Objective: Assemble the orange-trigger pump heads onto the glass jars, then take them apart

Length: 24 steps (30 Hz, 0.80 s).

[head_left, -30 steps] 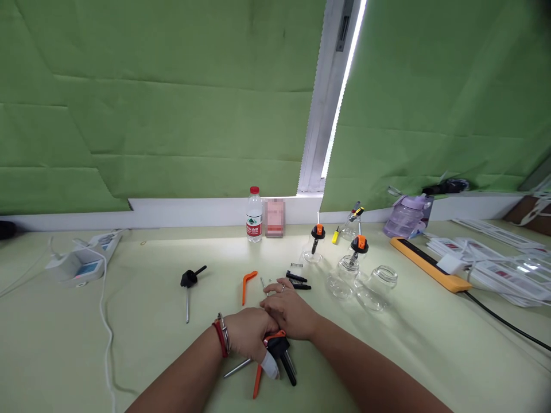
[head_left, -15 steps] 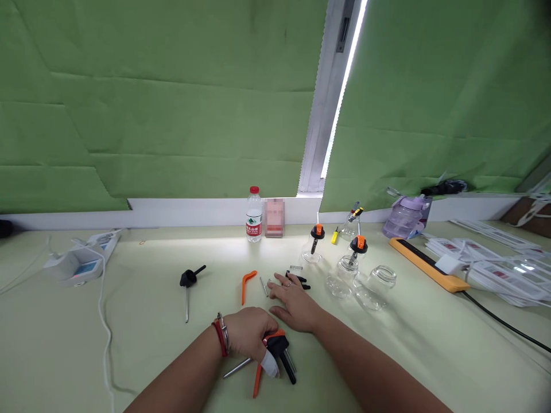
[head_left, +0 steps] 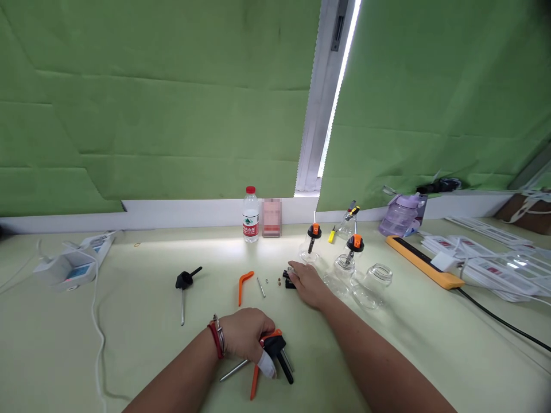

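My left hand [head_left: 249, 338] is closed around a black and orange trigger-like assembly [head_left: 275, 343] with metal rods and a black tube, low over the table. White tape wraps its thumb. My right hand [head_left: 306, 284] reaches forward with its fingers stretched over a small metal spring [head_left: 291, 268] and black parts [head_left: 290, 283], partly hiding them. Whether its fingertips grip anything is hard to see. Left of these lie tiny brass-coloured pieces [head_left: 279, 281], small metal rings [head_left: 266, 281], a metal pin [head_left: 261, 287] and a bent orange lever [head_left: 244, 287].
A black part with a metal tube [head_left: 183, 281] lies at left. Clear glass jars [head_left: 373, 287] and two orange-topped assemblies [head_left: 354, 244] are at right. Behind stand a water bottle [head_left: 250, 215] and a purple jug [head_left: 401, 217]. An orange power strip [head_left: 424, 264] and white cables flank the table.
My right hand has moved forward and right, from beside the small metal bits to over the spring and black parts, uncovering the tiny pieces. My left hand keeps its hold. The view shifted slightly.
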### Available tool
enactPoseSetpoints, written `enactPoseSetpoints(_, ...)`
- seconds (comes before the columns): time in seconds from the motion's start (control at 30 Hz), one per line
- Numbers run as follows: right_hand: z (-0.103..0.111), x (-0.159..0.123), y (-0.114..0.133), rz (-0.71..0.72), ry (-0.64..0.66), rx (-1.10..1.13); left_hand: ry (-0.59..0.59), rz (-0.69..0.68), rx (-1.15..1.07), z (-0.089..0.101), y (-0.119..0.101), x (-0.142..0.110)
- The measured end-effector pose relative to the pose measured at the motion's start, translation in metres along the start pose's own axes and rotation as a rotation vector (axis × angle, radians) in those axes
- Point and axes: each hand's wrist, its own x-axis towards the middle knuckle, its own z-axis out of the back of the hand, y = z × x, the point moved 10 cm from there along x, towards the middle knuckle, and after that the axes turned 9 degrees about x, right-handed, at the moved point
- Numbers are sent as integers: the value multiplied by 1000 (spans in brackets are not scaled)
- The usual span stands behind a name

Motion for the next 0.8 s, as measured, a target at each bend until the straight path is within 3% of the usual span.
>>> enactPoseSetpoints(0.27,4,-9,9,29,9,55,6,13,-18,0,1,0)
enactPoseSetpoints(0.57,-15,-9,15,144,127,46,15,18,-8,1,1,0)
enactPoseSetpoints(0.8,-3,-10,11,163,97,125,12,23,-4,0,2,0)
